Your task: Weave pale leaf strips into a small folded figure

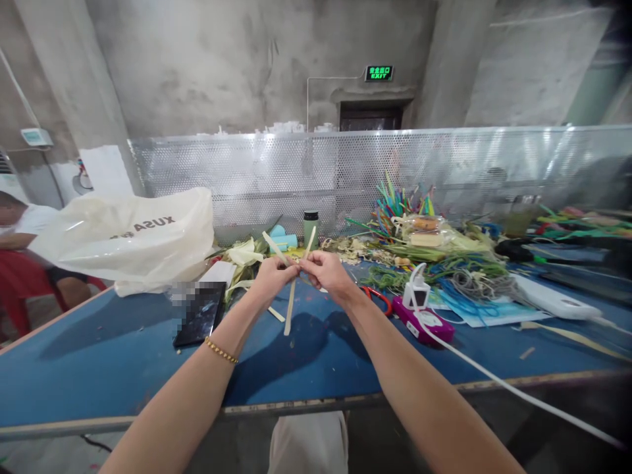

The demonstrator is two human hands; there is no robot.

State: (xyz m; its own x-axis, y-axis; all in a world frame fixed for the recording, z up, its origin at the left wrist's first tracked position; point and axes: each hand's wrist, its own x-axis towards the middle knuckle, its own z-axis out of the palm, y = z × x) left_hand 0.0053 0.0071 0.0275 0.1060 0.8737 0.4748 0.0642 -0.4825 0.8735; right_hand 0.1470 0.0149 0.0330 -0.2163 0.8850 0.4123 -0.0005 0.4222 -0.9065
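Observation:
My left hand (pixel 273 275) and my right hand (pixel 326 268) meet above the blue table, fingertips pinched together. Between them they hold pale, flat strips (pixel 289 313) that look like straw or dried leaf. Two strip ends point up and apart above the fingers, and others hang below toward the tabletop. Where the strips cross is hidden by my fingers. Behind my hands stand a green bottle (pixel 311 230) with a black lid and a light blue rolled item (pixel 283 242). Red-handled scissors (pixel 379 299) lie to the right of my right wrist.
A dark tablet or phone (pixel 202 316) and a large white plastic bag (pixel 133 237) are at left. A purple power strip (pixel 422 322) with a charger and white cable lies at right. Beyond it are cords (pixel 474 286) and colourful pipe cleaners (pixel 402 201). A person (pixel 29 224) sits far left.

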